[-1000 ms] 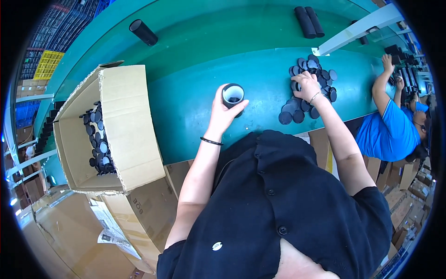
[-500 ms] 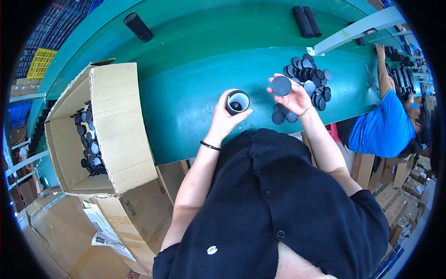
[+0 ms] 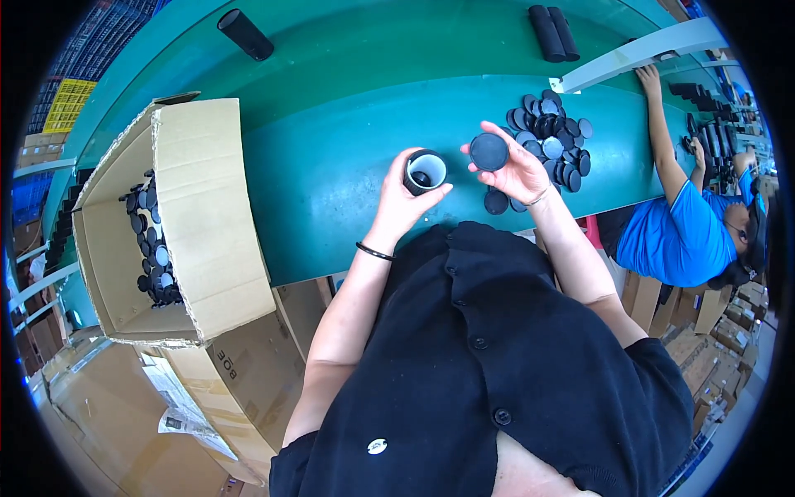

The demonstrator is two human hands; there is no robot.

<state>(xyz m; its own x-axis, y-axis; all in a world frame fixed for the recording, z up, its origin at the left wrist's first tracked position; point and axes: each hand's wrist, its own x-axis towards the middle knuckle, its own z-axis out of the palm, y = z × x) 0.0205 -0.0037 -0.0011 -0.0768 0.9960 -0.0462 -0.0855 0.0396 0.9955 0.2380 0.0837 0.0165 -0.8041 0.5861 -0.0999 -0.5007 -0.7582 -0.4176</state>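
My left hand (image 3: pixel 401 201) grips a short black tube (image 3: pixel 424 171) with a white inner wall, its open mouth facing up. My right hand (image 3: pixel 515 168) holds a round black cap (image 3: pixel 489 151) in its fingertips, a little to the right of the tube's mouth and apart from it. Just beyond my right hand a heap of several black round caps (image 3: pixel 553 137) lies on the teal table (image 3: pixel 331 166).
An open cardboard box (image 3: pixel 161 219) with several black tubes stands at my left. Black tubes lie at the back left (image 3: pixel 245 34) and back right (image 3: pixel 553 31). A person in a blue shirt (image 3: pixel 683 232) works at the right. More cartons sit on the floor.
My right hand has left the cap heap with one cap and brought it left toward the tube. My left hand has kept the tube and shifted slightly right.
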